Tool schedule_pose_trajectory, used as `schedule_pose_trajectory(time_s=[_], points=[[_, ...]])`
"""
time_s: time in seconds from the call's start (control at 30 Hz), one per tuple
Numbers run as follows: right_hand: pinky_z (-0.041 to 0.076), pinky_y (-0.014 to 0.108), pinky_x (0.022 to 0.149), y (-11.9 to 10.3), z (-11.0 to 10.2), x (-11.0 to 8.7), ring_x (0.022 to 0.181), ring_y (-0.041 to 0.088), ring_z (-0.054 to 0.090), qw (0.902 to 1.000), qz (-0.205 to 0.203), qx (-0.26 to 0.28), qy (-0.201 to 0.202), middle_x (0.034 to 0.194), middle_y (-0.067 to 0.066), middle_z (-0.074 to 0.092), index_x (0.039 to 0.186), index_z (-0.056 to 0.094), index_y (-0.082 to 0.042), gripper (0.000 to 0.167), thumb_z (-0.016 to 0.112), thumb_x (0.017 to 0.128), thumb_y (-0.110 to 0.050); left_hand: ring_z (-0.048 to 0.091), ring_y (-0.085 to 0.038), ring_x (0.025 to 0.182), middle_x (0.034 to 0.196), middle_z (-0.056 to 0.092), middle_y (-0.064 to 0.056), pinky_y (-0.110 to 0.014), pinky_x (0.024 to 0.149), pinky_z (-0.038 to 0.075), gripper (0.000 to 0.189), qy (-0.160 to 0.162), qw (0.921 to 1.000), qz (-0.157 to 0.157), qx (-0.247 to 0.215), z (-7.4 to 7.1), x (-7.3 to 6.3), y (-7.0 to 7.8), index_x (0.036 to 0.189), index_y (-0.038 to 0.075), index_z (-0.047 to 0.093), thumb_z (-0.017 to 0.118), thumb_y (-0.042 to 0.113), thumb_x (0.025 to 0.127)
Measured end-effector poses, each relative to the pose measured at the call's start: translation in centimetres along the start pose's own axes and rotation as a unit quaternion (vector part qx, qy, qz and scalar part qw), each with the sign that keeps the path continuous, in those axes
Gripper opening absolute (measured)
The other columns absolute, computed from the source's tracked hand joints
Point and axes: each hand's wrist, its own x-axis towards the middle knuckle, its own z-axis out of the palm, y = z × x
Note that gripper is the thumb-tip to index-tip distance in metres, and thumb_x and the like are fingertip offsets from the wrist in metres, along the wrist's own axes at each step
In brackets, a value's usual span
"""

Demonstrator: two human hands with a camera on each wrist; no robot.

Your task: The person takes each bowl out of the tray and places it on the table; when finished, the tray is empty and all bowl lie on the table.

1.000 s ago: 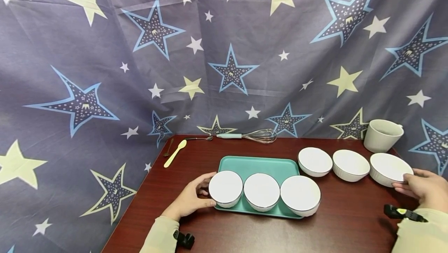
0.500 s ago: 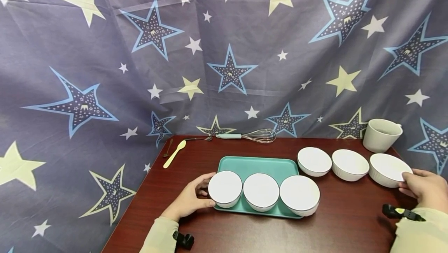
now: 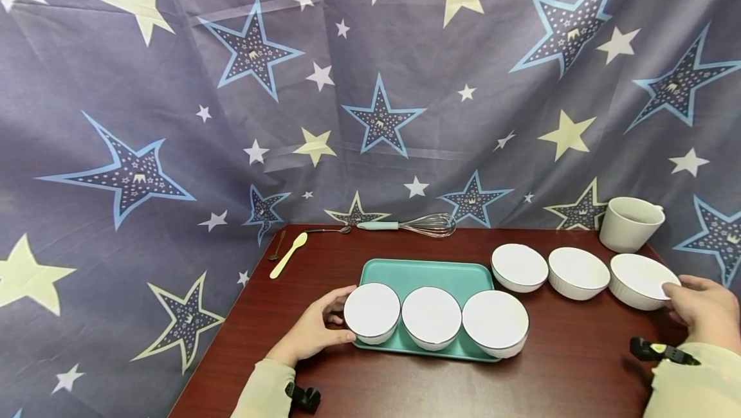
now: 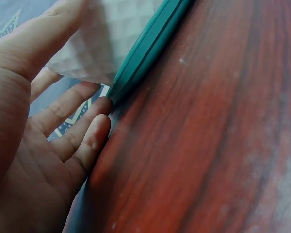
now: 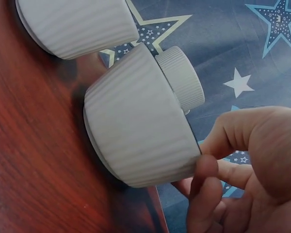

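Three white bowls with dark rims line the near side of a green tray [image 3: 428,270]. My left hand [image 3: 317,321] lies against the left bowl [image 3: 372,312], thumb at its front and fingers spread along its side. The left wrist view shows fingertips [image 4: 101,127] by the tray's edge. Beside that bowl stand the middle bowl [image 3: 431,316] and the right bowl [image 3: 495,321]. Over at the right, my right hand [image 3: 703,308] pinches the rim of a ribbed white bowl [image 5: 140,119], which sits on the table. Some of its fingers are hidden in the head view.
Two more white bowls [image 3: 519,267] [image 3: 577,272] stand left of the pinched one. A pale mug [image 3: 631,225] is behind them. A whisk [image 3: 425,225], a yellow spoon [image 3: 288,256] and small dark spoons [image 3: 327,230] lie along the back. A starry curtain [image 3: 370,83] borders the table.
The right hand's lower fingers have drawn back from the front of the ribbed bowl, while its thumb stays at the rim. My left hand and the bowls show no clear movement.
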Motion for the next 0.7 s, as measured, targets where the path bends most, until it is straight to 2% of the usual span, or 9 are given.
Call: schedule_pose_trajectory(time_s=[0.17,0.3,0.37,0.43,0.53,0.6,0.7], points=[[0.05,0.027,0.048,-0.5,-0.1,-0.3,0.048,0.005,0.057,0.9995,-0.009,0.0,0.03,0.051,-0.009,0.055,0.15,0.032,0.013,0.062,0.054,0.099,-0.013,0.062,-0.032,0.12,0.136,0.064,-0.007,-0.039,0.092,0.053,0.085,0.001,1.0,0.002,0.004,0.0,0.0,0.1,0.158,0.016,0.047,0.09,0.014,0.084],[0.05,0.025,0.049,-1.1,-0.2,-0.4,0.05,0.001,0.054,0.9984,-0.008,0.017,0.053,0.059,-0.014,0.052,0.145,0.042,0.009,0.054,0.056,0.098,-0.012,0.062,-0.032,0.12,0.137,0.064,-0.007,-0.039,0.091,0.053,0.085,0.002,1.0,0.004,0.004,0.0,0.0,0.1,0.158,0.015,0.046,0.09,0.014,0.084],[0.05,0.024,0.049,-1.5,-0.4,-0.5,0.051,-0.001,0.053,0.9976,-0.009,0.035,0.059,0.063,-0.02,0.048,0.135,0.053,0.0,0.039,0.056,0.098,-0.011,0.062,-0.032,0.12,0.137,0.064,-0.007,-0.039,0.091,0.053,0.086,0.002,1.0,0.004,0.004,0.1,0.0,0.1,0.158,0.014,0.046,0.09,0.013,0.084],[0.05,0.023,0.049,-1.8,-0.5,-0.6,0.052,-0.002,0.053,0.9964,-0.017,0.061,0.057,0.064,-0.026,0.046,0.122,0.06,-0.017,0.026,0.057,0.097,-0.009,0.062,-0.032,0.12,0.136,0.064,-0.007,-0.039,0.091,0.053,0.086,0.002,1.0,0.004,0.004,0.1,0.0,0.1,0.158,0.013,0.046,0.09,0.013,0.084],[0.049,0.021,0.048,-2.2,-0.7,-0.9,0.053,-0.004,0.054,0.9938,-0.039,0.096,0.039,0.065,-0.031,0.047,0.105,0.055,-0.037,0.032,0.056,0.096,-0.006,0.062,-0.032,0.119,0.136,0.065,-0.007,-0.039,0.091,0.054,0.085,0.002,1.0,0.005,0.004,0.1,0.0,0.1,0.158,0.014,0.047,0.09,0.013,0.084],[0.048,0.021,0.046,-2.4,-0.8,-1.1,0.052,-0.003,0.056,0.9911,-0.055,0.118,0.029,0.064,-0.031,0.051,0.099,0.054,-0.04,0.037,0.057,0.095,-0.004,0.062,-0.032,0.119,0.136,0.065,-0.007,-0.039,0.091,0.054,0.085,0.003,1.0,0.005,0.005,0.1,0.0,0.1,0.157,0.015,0.047,0.09,0.013,0.084],[0.046,0.021,0.042,-3.1,-0.8,-1.6,0.05,-0.002,0.056,0.987,-0.075,0.138,0.036,0.066,-0.028,0.054,0.096,0.056,-0.04,0.041,0.057,0.092,0.0,0.062,-0.032,0.119,0.135,0.065,-0.007,-0.039,0.091,0.053,0.085,0.003,1.0,0.005,0.006,0.1,0.0,0.1,0.157,0.015,0.047,0.09,0.013,0.084]])
